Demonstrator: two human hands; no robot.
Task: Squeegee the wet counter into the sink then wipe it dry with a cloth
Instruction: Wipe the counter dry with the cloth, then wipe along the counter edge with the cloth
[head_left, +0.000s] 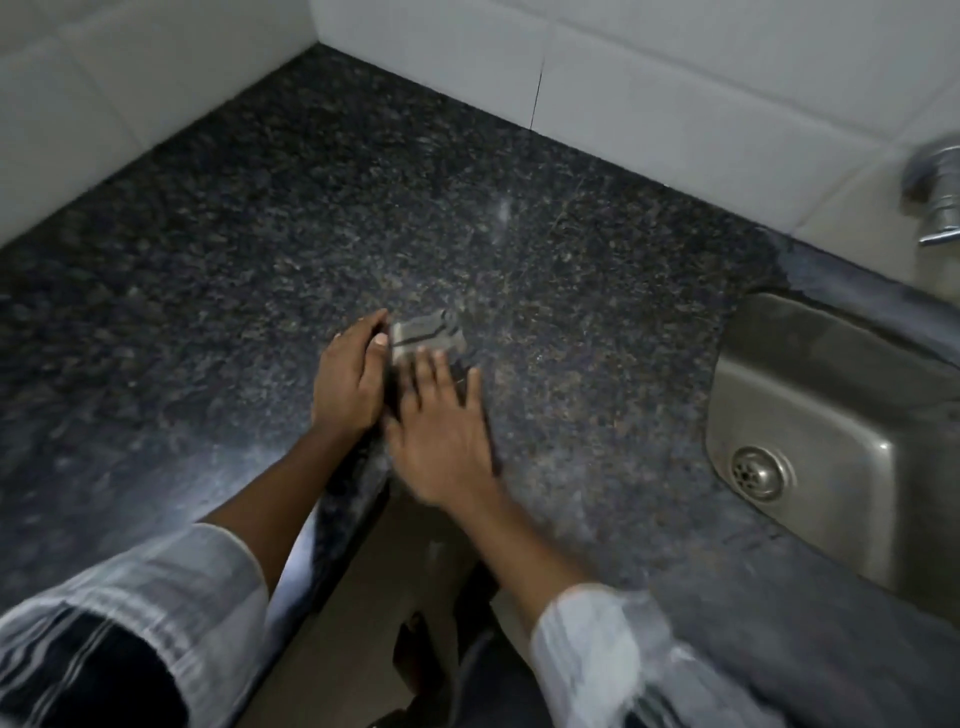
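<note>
The dark speckled granite counter (260, 234) fills the view, with a faint sheen near its front edge. A small grey piece (427, 334), which looks like a folded cloth with a dark stripe, lies on it near the middle; blur hides its detail. My left hand (347, 387) curls around the piece's left end, thumb resting on it. My right hand (441, 434) lies flat with fingers spread, its fingertips over the piece's near edge and a dark patch beside it. The steel sink (737, 332) is sunk into the counter at the right. No squeegee can be made out.
White tiled walls (649, 93) close off the counter's back and left, meeting in a corner. A chrome tap (935, 192) sticks out above the sink, whose drain (757, 473) shows. The counter's front edge (348, 499) runs between my forearms, with floor below.
</note>
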